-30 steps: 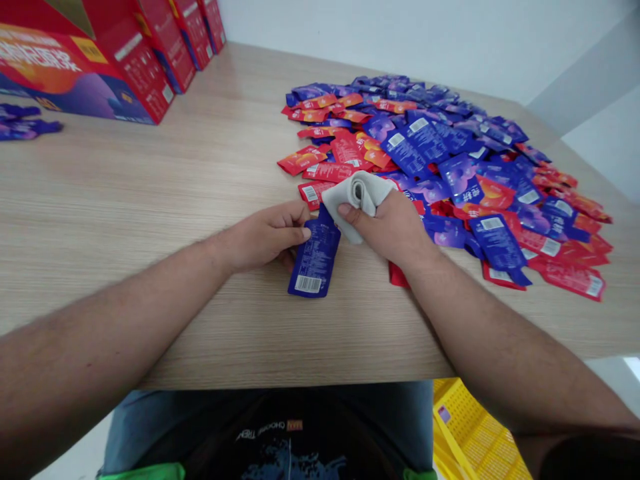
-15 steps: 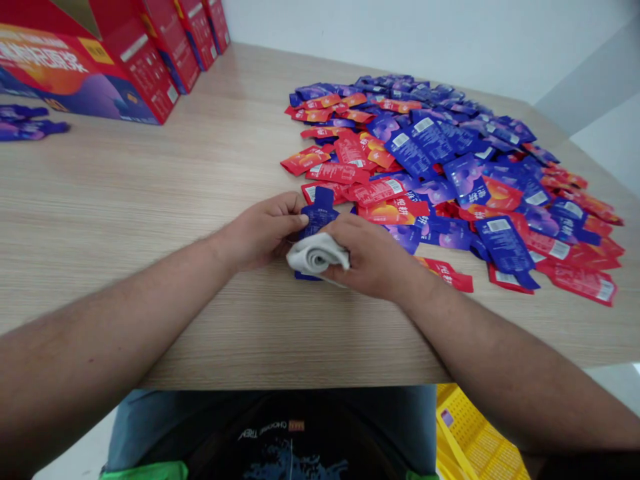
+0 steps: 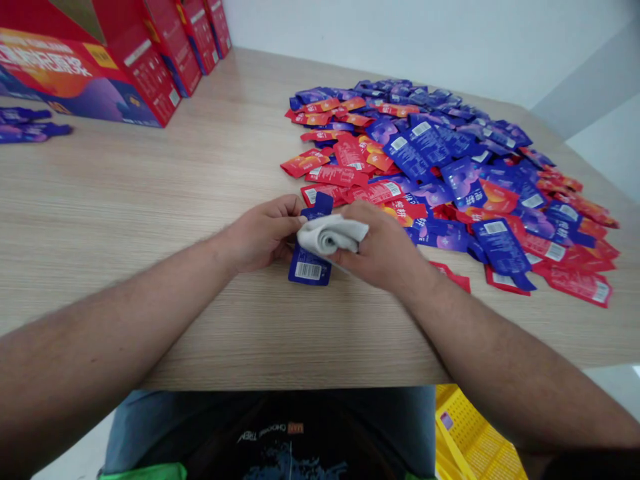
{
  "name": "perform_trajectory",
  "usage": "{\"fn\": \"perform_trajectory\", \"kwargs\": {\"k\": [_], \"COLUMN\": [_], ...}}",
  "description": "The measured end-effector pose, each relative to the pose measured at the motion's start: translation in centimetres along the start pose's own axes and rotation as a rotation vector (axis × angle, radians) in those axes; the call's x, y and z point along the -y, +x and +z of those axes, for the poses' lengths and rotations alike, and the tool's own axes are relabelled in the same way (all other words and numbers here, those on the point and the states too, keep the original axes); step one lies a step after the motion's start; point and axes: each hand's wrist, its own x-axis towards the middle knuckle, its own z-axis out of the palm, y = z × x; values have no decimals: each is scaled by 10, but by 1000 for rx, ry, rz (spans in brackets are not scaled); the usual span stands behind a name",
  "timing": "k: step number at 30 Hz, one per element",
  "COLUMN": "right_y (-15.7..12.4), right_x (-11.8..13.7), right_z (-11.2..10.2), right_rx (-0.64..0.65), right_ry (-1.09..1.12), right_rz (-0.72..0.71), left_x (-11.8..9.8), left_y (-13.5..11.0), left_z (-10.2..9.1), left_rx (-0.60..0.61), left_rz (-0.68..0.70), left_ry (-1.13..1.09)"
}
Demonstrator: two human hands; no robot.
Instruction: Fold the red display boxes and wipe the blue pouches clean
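A blue sachet [image 3: 310, 267] with a white barcode lies flat on the wooden table [image 3: 150, 200] in front of me. My left hand [image 3: 263, 233] pinches its left edge and holds it down. My right hand [image 3: 383, 250] is closed round a folded white cloth [image 3: 330, 235], which rests on the sachet's middle. The sachet's upper tip [image 3: 324, 201] sticks out beyond the cloth. Just behind my hands begins a wide heap of red and blue sachets [image 3: 450, 173].
Red and blue cartons [image 3: 90, 73] stand in a row at the far left, with a few loose blue sachets [image 3: 30, 127] beside them. A yellow crate [image 3: 475, 440] sits on the floor under the table's near right edge.
My right hand drew the cloth down the sachet toward me, then back up to its middle, uncovering the barcode end. My left hand stayed on the sachet.
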Motion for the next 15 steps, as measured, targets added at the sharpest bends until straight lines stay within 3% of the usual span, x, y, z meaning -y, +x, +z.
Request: {"fn": "perform_trajectory", "kwargs": {"k": [2,3,7,12,15], "right_y": [-1,-1,1,3,4], "right_x": [1,2,-1,-5,-8], "right_z": [1,1,1,0,-3], "right_rx": [148,162,-109,-24,-129], "right_ry": [41,38,-22,39,28], "right_rz": [-78,-81,73,-11,152], "left_x": [0,1,1,1,2], "left_y": [0,0,0,-1,0], "left_z": [0,0,-1,-2,-4], "left_rx": [13,16,5,41,72], "left_rz": [8,8,-11,-2,-13], "left_ry": [5,13,43,64,88]}}
